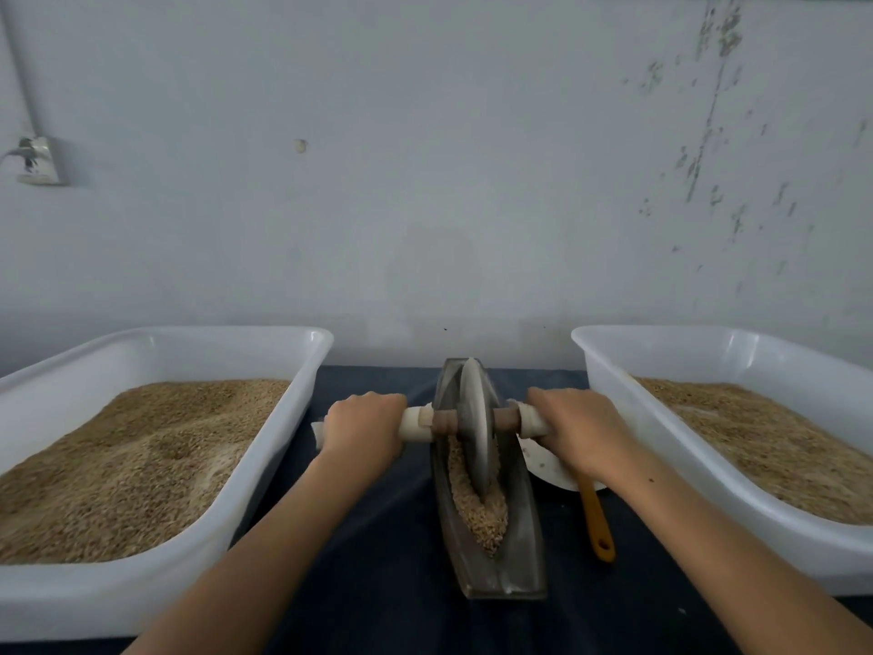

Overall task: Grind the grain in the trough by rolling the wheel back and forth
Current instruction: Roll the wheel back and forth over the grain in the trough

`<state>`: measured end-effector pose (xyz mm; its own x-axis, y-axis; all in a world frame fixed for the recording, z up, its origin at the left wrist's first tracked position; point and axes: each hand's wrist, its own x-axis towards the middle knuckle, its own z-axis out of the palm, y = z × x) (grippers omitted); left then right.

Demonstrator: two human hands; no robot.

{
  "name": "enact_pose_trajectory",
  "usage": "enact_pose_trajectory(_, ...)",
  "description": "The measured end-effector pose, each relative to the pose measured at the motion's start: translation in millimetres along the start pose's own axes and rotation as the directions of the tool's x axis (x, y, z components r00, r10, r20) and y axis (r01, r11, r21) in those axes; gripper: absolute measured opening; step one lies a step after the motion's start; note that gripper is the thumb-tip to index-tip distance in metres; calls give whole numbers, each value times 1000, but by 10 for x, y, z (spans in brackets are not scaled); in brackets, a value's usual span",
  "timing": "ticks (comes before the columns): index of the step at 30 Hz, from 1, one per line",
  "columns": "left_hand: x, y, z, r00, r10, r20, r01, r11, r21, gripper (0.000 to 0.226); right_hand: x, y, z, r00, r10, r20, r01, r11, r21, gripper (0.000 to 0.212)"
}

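Observation:
A dark boat-shaped trough [519,560] lies lengthwise on the dark cloth between two tubs. Grain [482,517] fills its groove near the front. A metal grinding wheel [475,418] stands upright in the groove toward the far half. A wooden axle [444,422] runs through the wheel, wrapped in white cloth at both ends. My left hand [363,425] grips the left end of the axle. My right hand [576,425] grips the right end. Both arms are stretched forward.
A white tub [264,465] heaped with grain stands on the left, another white tub [609,394] with grain on the right. A white plate [543,465] and a yellow-handled tool [596,522] lie between trough and right tub. A wall rises close behind.

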<state>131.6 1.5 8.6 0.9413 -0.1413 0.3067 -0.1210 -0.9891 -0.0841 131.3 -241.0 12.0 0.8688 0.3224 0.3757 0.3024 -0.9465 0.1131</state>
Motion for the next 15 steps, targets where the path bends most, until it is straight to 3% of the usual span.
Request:
enact_pose_trajectory(3, -12, 16, 30, 996, 0, -89, 1, 1000, 9, 17, -9, -16, 53, 997, 0, -76, 1, 1000, 7, 15)
enact_pose_trajectory(6, -17, 11, 7, 999, 3, -47, -4, 1000, -12, 18, -5, 7, 52, 998, 7, -56, -6, 1000, 3, 16)
enact_pose_trajectory(9, -27, -12, -51, 997, 20, 80, -19, 1000, -8, 24, 20, 31, -7, 997, 11, 83, -12, 1000, 12, 13)
enact_pose_trajectory(12, -32, -30, -115, 974, 37, 226, -32, 999, -28, 34, 41, 42, -93, 968, 4, 250, -10, 1000, 25, 23)
enact_pose_trajectory(15, -29, -29, -145, 959, 38, 280, -30, 999, -34, 38, 54, 49, -136, 949, -1, 316, -8, 1000, 26, 21)
